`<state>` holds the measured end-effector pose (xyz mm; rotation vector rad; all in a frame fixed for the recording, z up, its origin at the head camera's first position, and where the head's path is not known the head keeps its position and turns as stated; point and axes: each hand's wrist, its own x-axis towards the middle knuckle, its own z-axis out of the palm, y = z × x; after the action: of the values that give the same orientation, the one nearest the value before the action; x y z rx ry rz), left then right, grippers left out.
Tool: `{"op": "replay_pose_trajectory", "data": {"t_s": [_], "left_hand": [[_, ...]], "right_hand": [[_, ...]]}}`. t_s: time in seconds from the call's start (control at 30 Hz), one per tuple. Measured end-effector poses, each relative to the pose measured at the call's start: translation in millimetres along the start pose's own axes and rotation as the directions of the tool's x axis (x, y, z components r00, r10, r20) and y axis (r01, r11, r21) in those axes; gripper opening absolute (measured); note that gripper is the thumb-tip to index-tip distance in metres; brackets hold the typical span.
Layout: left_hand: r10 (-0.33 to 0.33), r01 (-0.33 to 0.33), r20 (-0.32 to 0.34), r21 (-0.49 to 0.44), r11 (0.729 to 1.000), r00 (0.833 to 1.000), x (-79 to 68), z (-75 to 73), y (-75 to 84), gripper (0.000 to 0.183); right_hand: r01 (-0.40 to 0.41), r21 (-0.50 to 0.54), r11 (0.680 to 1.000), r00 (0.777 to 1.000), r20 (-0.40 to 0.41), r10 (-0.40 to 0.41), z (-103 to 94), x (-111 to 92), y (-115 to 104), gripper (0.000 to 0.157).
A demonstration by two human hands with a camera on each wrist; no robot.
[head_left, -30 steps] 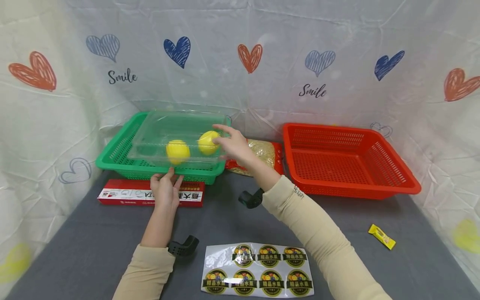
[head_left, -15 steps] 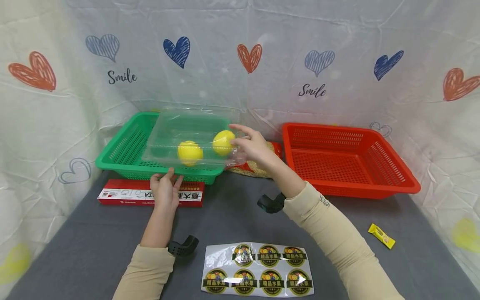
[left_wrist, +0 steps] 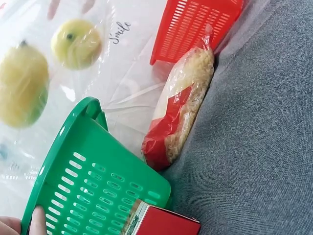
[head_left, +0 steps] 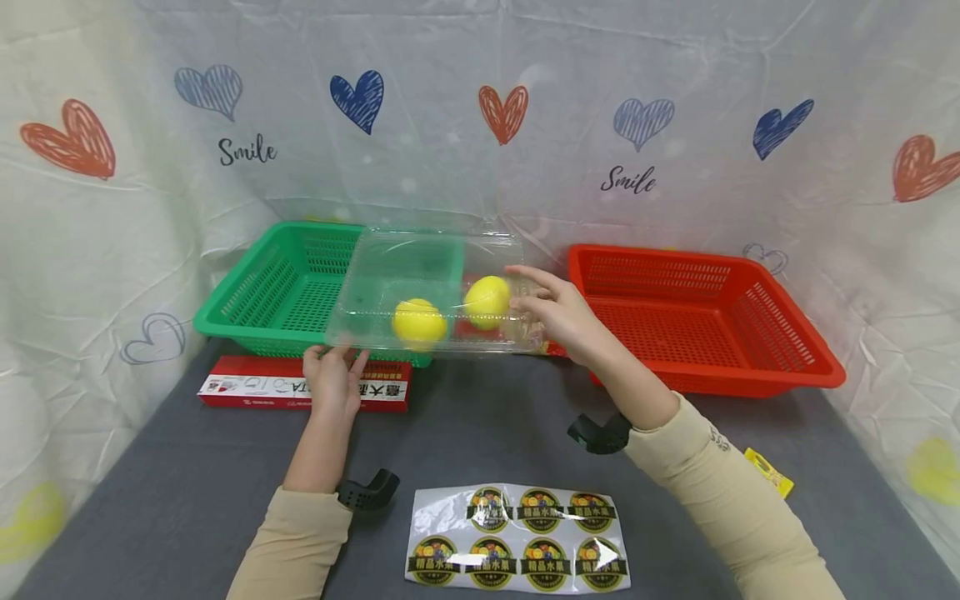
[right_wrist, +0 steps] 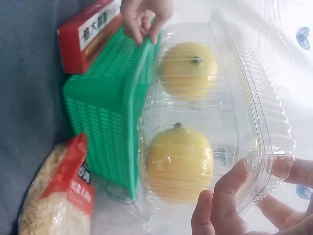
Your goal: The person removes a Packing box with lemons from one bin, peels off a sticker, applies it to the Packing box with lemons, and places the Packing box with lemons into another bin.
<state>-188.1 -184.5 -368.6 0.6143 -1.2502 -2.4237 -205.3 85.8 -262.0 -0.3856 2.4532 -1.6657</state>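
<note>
A clear plastic clamshell box (head_left: 363, 333) with two yellow fruits inside, the left fruit (head_left: 419, 323) and the right fruit (head_left: 487, 302), hangs in the air over the right end of the green basket (head_left: 247, 327). My right hand (head_left: 573, 321) grips the box by its right end, fingers and thumb on the clear wall. At the basket's front rim, my left hand (head_left: 333, 379) pinches the green edge, as the right wrist view also shows. The fruits (right_wrist: 180, 164) have short dark stems in that view.
An empty red basket (head_left: 705, 383) stands at the right. A red and white carton (head_left: 255, 392) lies before the green basket. A bag of pale grains (left_wrist: 188, 85) sits between the baskets. A sticker sheet (head_left: 450, 517) and a yellow packet (head_left: 772, 473) lie nearer.
My right hand has carried the clear box with its fruits to the right and slightly lower, uncovering more of the green basket. The left hand has stayed at the rim.
</note>
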Motion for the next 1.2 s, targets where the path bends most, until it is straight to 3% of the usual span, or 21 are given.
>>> {"op": "replay_pose_trajectory", "data": {"t_s": [0.4,0.6,0.97,1.2], "left_hand": [[-0.002,0.003,-0.017,0.052,0.999,1.000,2.3,0.4,-1.8,0.016],[0.003,-0.003,0.009,-0.007,1.000,1.000,1.9,0.1,-1.6,0.019],[0.005,-0.004,0.019,-0.017,1.000,1.000,1.4,-2.1,0.3,0.021],[0.000,0.001,0.017,-0.025,1.000,1.000,1.5,-2.7,0.1,0.020]], "right_hand": [[-0.018,-0.016,1.000,1.000,-0.002,0.018,-23.1,-31.2,19.6,0.048],[-0.002,-0.016,1.000,1.000,-0.004,0.002,-32.6,-48.9,32.6,0.049],[-0.035,0.047,0.998,0.999,-0.004,0.035,-43.1,-83.2,46.9,0.049],[-0.026,0.021,0.999,1.000,-0.004,0.026,-43.4,-99.2,54.6,0.049]]}}
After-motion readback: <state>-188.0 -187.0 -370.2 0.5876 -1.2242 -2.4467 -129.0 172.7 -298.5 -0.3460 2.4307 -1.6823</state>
